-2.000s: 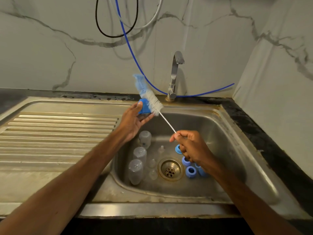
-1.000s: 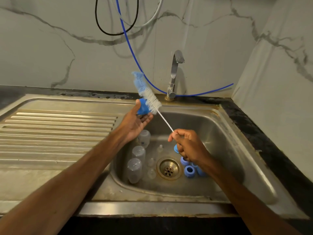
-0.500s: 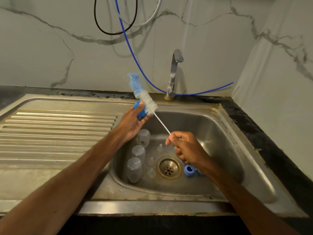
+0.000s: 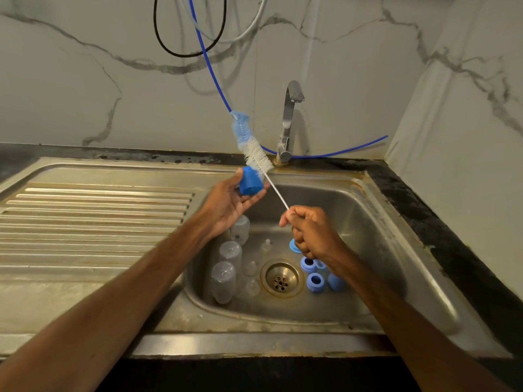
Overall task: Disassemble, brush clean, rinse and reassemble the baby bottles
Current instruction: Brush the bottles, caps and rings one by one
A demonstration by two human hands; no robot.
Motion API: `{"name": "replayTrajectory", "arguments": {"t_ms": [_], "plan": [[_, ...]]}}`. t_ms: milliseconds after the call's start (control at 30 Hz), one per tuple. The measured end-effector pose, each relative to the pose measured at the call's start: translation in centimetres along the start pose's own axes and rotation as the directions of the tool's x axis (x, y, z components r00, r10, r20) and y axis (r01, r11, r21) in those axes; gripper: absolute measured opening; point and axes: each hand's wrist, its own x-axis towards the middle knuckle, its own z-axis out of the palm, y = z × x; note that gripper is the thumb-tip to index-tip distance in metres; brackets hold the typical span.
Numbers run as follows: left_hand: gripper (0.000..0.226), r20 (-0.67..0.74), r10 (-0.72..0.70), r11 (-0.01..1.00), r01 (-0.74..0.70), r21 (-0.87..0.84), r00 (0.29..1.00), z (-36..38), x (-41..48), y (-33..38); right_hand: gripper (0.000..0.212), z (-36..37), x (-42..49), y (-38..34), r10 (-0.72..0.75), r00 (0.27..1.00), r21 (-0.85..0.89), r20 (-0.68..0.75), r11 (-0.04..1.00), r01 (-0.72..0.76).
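Three clear bottles (image 4: pixel 223 281) sit in the sink (image 4: pixel 368 250) left of the drain (image 4: pixel 281 278), four blue pieces (image 4: pixel 314 282) to its right. Left hand (image 4: pixel 229 205) holds one blue cap (image 4: pixel 250 183); right hand (image 4: pixel 314 233) pinches one brush (image 4: pixel 253 149) by its wire.

A pale back wall (image 4: pixel 85 66) veined in grey marble meets a matching side wall (image 4: pixel 467 137) at the right corner. A black, speckled surface (image 4: pixel 441 230) runs along both walls and carries a stainless steel sink (image 4: pixel 376 244), with its ribbed drainboard (image 4: pixel 85 222) on the left. A chrome tap (image 4: pixel 288 120) stands at the back rim and throws a soft shadow on the wall. A blue hose (image 4: pixel 210 72), a black cable (image 4: pixel 185 55) and a pale hose (image 4: pixel 256 21) hang down the wall above it
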Motion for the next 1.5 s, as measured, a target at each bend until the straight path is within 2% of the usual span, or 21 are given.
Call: {"name": "replayTrajectory", "arguments": {"t_ms": [167,333,433,500,567,633,700,767,867,1000,1033,1167,1300,1433,1500], "plan": [[0.040,-0.093,0.058,0.997,-0.063,-0.050,0.994,-1.1,0.4,0.7,0.032,0.3,-1.6,0.8,0.007,0.998,-0.023,0.058,1.000,-0.005],[0.046,-0.097,0.067,0.995,-0.059,0.082,0.993,0.1,0.3,-0.2,0.031,0.9,-0.3,0.1,-0.003,1.000,-0.011,0.024,1.000,0.003],[0.035,-0.143,0.110,0.994,-0.111,0.001,0.984,-0.9,0.8,0.4,0.031,1.1,-1.7,0.4,0.004,0.996,-0.003,0.083,1.000,-0.004],[0.031,-0.107,0.089,0.994,-0.095,-0.055,0.990,-1.5,0.9,0.7,0.031,1.1,-2.1,0.5,0.003,0.996,-0.014,0.087,1.000,-0.002],[0.039,-0.046,0.030,0.997,-0.033,-0.072,0.999,-1.2,0.8,0.3,0.031,1.1,-1.2,0.2,-0.001,0.999,-0.019,0.046,1.000,0.002],[0.045,-0.035,0.002,1.000,-0.003,-0.028,0.999,-0.6,0.8,-0.3,0.032,1.0,-0.1,-0.1,0.016,1.000,0.000,0.016,1.000,-0.016],[0.044,-0.039,0.066,0.994,-0.063,0.085,0.997,-0.8,1.0,-0.3,0.032,0.7,-0.1,0.0,0.027,0.999,0.027,0.027,0.999,-0.027],[0.043,0.001,0.172,0.942,-0.165,0.293,0.985,-1.7,1.2,0.1,0.032,0.1,-0.9,0.4,0.026,0.999,0.038,0.043,0.999,-0.028],[0.053,0.092,0.257,0.752,-0.259,0.606,0.962,-2.6,1.1,-0.3,0.031,-0.3,-1.2,0.3,-0.003,0.999,-0.005,0.040,1.000,0.003],[0.053,0.224,0.326,0.498,-0.368,0.785,0.918,-1.9,1.1,-1.5,0.032,0.1,-0.3,-0.7,-0.032,0.999,-0.022,-0.019,0.999,0.032],[0.053,0.235,0.345,0.469,-0.384,0.795,0.909,-2.1,1.2,-1.4,0.031,0.1,-0.4,-0.7,-0.040,0.999,-0.026,-0.023,0.999,0.039],[0.048,0.193,0.377,0.519,-0.379,0.766,0.906,-2.9,1.5,-0.3,0.030,-0.1,-1.6,-0.1,-0.042,0.999,-0.082,0.006,0.996,0.042],[0.054,0.244,0.368,0.451,-0.402,0.797,0.897,-2.1,1.4,-1.1,0.030,-0.1,-0.5,-0.8,-0.052,0.997,-0.055,-0.050,0.997,0.049],[0.054,0.167,0.420,0.505,-0.382,0.774,0.892,-2.2,1.4,0.0,0.030,-0.2,-1.2,-0.2,-0.029,0.999,-0.055,-0.015,0.998,0.028],[0.052,0.197,0.388,0.502,-0.386,0.774,0.900,-2.1,1.2,0.0,0.030,-0.3,-1.0,-0.4,-0.028,1.000,-0.037,-0.013,0.999,0.027]]}}
